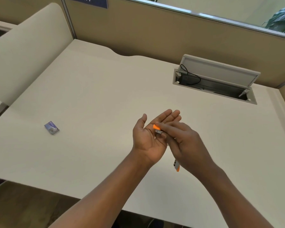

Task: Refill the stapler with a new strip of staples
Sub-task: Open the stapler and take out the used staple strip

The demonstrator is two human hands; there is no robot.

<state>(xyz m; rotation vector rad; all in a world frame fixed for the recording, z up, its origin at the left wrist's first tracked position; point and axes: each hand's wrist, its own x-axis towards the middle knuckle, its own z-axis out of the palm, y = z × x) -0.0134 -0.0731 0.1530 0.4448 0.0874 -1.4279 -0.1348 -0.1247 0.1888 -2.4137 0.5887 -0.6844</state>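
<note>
A small orange and grey stapler [158, 129] is held above the middle of the desk. My right hand [186, 142] is closed around it from above and hides most of its body. One orange end shows over my left palm, and another orange and grey end [176, 165] sticks out below my right hand. My left hand [150, 137] lies palm up with fingers spread, under the stapler's front end. A small blue-grey box of staples [51, 127] lies flat on the desk, far to the left of both hands.
The cream desk [92, 89] is bounded by tan partition walls behind and at the right. An open cable hatch [215, 79] with a raised lid and a black cable sits at the back right. A cream divider [28, 51] stands at the left.
</note>
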